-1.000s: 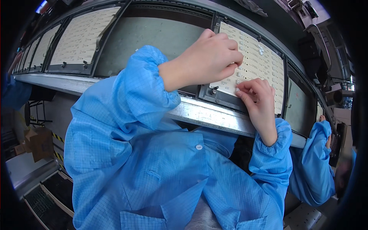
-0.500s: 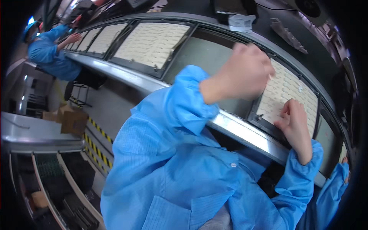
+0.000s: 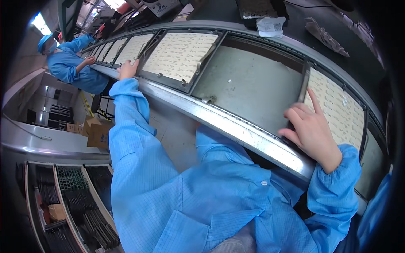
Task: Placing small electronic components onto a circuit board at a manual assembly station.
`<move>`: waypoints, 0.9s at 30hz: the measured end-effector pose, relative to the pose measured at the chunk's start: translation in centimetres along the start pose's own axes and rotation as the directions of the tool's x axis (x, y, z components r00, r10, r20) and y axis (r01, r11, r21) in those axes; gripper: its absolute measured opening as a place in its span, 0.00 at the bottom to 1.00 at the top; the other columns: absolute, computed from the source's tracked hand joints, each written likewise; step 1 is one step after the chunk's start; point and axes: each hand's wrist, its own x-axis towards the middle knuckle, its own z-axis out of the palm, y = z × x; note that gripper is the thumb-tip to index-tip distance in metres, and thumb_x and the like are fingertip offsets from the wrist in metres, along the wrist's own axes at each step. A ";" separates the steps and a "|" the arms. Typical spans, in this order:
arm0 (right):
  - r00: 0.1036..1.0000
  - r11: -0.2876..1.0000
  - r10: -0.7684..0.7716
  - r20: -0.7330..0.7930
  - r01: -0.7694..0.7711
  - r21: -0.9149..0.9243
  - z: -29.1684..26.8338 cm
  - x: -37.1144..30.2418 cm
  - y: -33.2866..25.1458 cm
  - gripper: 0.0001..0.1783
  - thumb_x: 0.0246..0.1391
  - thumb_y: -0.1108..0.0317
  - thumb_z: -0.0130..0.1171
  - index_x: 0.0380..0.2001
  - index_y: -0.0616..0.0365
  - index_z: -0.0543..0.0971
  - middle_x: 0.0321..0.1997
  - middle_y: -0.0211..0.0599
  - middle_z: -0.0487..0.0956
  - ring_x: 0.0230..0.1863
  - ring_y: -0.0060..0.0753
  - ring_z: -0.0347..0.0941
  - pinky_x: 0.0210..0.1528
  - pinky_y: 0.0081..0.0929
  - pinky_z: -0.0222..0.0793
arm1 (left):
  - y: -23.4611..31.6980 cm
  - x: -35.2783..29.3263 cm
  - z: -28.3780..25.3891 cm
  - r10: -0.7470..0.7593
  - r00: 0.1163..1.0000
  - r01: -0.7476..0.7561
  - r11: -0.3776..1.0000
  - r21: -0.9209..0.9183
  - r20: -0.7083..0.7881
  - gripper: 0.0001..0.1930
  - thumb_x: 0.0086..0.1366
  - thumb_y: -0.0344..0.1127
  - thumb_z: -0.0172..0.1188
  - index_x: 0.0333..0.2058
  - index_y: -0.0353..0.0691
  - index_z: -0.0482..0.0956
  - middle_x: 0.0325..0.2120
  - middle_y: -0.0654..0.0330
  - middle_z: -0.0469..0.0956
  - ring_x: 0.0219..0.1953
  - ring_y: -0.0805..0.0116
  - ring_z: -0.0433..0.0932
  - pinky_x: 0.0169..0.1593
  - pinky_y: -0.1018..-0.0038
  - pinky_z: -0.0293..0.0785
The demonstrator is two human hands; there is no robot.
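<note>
A grey-green conveyor belt [image 3: 253,88] carries two black-framed trays of cream panels. My left hand [image 3: 127,69] is stretched far to the left, and its fingers curl on the near left corner of the left tray [image 3: 181,55]. My right hand [image 3: 310,130] rests on the left edge of the right tray [image 3: 337,114]. Its fingers are spread over the cream panel and its thumb lies along the frame. Both my arms are in blue sleeves.
A metal rail [image 3: 236,126] runs along the belt's near side. More trays follow on the far left, where a co-worker in blue [image 3: 67,63] stands. Cardboard boxes [image 3: 97,133] and dark racks [image 3: 76,202] sit below left. A paper slip [image 3: 270,25] lies beyond the belt.
My left hand left the right tray and swung far left to the corner of the left tray. The view turned left with it. My right hand stayed on the right tray.
</note>
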 end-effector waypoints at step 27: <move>0.949 0.952 0.241 -0.202 -0.272 -0.142 -1.7 3.1 -1.2 0.04 0.51 0.75 0.62 0.30 0.58 0.76 0.32 0.34 0.75 0.41 0.38 0.73 0.76 0.60 0.41 | 3.9 -5.4 -4.0 -0.263 0.953 0.174 0.881 -0.440 -0.149 0.35 0.62 0.70 0.49 0.44 0.45 0.87 0.41 0.49 0.84 0.53 0.41 0.75 0.63 0.54 0.60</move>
